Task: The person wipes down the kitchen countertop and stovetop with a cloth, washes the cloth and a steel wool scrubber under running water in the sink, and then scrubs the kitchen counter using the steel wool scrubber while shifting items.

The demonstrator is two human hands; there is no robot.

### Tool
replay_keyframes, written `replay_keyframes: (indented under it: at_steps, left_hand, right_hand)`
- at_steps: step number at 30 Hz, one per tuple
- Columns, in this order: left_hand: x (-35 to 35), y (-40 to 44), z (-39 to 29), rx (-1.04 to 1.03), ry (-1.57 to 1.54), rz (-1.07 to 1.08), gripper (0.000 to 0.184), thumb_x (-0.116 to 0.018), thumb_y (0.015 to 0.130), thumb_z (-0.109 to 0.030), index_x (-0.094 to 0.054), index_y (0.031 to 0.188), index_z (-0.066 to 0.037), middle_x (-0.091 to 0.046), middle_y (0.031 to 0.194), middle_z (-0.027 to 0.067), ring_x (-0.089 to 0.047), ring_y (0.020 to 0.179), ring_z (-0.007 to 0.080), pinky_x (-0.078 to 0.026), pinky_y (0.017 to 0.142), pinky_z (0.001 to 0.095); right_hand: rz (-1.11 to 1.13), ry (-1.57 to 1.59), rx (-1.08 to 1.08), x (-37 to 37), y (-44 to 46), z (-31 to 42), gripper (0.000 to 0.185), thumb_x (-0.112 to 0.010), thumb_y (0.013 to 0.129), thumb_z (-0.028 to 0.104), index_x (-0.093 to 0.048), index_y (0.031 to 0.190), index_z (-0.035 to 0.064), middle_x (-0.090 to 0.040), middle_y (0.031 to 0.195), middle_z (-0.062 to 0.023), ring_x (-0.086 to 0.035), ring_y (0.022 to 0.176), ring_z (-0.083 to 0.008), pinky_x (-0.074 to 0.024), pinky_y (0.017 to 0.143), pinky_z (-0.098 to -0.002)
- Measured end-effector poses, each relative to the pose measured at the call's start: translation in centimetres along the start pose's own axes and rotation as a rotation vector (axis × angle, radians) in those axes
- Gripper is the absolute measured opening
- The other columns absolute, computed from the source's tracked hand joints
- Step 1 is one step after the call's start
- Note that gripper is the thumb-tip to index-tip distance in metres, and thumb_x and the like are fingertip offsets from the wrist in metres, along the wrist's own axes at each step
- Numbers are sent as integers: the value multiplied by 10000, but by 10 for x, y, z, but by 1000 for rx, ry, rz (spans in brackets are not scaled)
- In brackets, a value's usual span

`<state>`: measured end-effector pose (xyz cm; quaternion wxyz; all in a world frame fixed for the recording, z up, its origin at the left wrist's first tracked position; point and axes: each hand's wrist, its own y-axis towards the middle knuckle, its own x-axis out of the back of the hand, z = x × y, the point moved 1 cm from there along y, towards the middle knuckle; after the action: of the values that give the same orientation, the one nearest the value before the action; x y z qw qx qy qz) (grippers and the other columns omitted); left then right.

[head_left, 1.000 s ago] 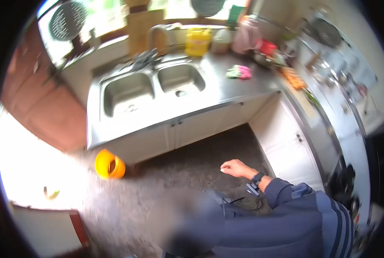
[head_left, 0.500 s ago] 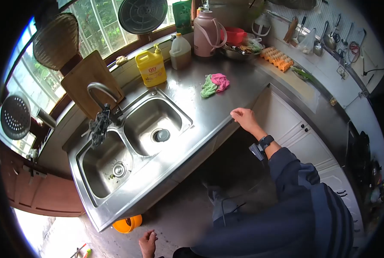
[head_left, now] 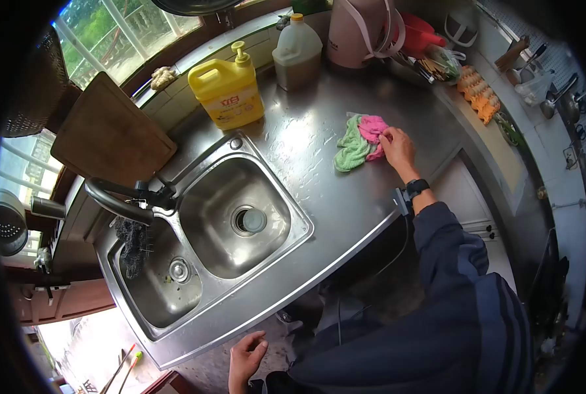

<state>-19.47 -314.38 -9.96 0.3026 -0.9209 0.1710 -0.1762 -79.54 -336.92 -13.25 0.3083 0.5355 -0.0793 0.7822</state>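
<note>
On the steel counter lie a green cloth [head_left: 352, 148] and a pink cloth [head_left: 373, 126], bunched together. My right hand [head_left: 399, 150] has its fingertips closed on the right edge of the pink cloth, with a dark watch on the wrist. Low in the view, in front of the counter's front edge, my left hand [head_left: 247, 354] hangs with curled fingers and touches nothing visible; whether its fingers are fully closed is unclear.
A double sink [head_left: 240, 217] with a dark faucet [head_left: 125, 200] is at the left. Behind it stand a cutting board [head_left: 109, 138], a yellow jug [head_left: 230, 98], a cloudy plastic jug [head_left: 297, 56] and a pink thermos [head_left: 358, 33]. Eggs [head_left: 478, 95] sit at the right.
The view has come closer to the counter. My right hand has moved from the counter's front edge to the pink cloth and taken hold of it. My left hand shows more fully.
</note>
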Motion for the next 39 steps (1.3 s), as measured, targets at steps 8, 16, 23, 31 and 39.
replay_keyframes:
  at_steps: [8,16,23,31,39]
  left_hand:
    - [19,56,-57,-151,-156,146,310,-695,875,-118,-647,1153,8,-691,956,58,-631,889,117,-504,810,264]
    - [27,118,-105,-373,-402,395,417,-531,992,-205,-486,1342,17,-631,1156,147,-635,986,201,-523,838,308]
    - [30,135,-130,-314,-929,529,669,-376,1026,-462,-181,1509,-43,-401,1450,193,-530,1208,290,-519,875,398]
    - [94,141,-79,-224,-1015,110,363,-480,999,-170,-488,1314,9,-587,1263,110,-577,1157,205,-473,975,347]
    - [97,137,-88,-272,-1109,-100,335,-487,999,-135,-509,1307,-4,-618,1210,98,-613,1079,205,-488,945,343]
  right_hand:
    - [57,1393,-194,97,29,26,246,-499,996,251,-603,1117,64,-657,1070,-39,-628,946,-171,-495,872,-347]
    - [245,1817,52,187,-52,192,302,-455,1019,256,-569,1210,51,-635,1189,-91,-606,1101,-216,-476,989,-391]
    - [576,1810,-357,55,-202,317,274,-481,1012,240,-584,1173,44,-653,1120,-81,-625,1038,-191,-509,931,-367]
    - [889,1134,-184,-40,-249,347,328,-555,984,350,-572,1170,79,-643,1096,-24,-623,964,-121,-472,878,-307]
    - [684,827,450,-95,-150,433,468,-605,901,224,-524,1321,34,-620,1216,-216,-674,982,-254,-502,878,-343]
